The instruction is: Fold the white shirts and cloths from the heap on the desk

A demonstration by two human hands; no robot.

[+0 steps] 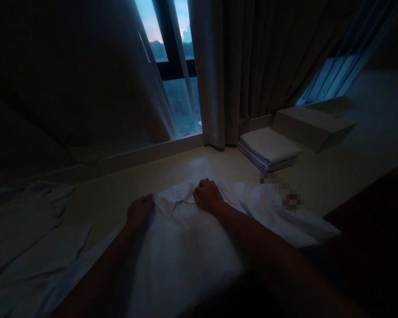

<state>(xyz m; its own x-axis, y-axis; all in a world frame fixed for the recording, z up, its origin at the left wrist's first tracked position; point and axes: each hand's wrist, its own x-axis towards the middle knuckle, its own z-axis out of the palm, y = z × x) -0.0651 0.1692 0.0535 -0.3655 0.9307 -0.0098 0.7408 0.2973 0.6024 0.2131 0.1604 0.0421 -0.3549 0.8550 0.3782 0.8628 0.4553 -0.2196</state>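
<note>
A white button-up shirt lies front side up before me, its collar at the far end and a few small buttons down the middle. My left hand is closed at the left side of the collar, the fingers gripping the cloth there. On the collar's right side my right hand is closed, pinching the fabric. The shirt's right part spreads out beyond my right forearm. Dim light hides the lower edge of the shirt.
A stack of folded white cloth sits at the back right, beside a pale box. More white garments lie at the left. Curtains hang by the window behind the pale surface.
</note>
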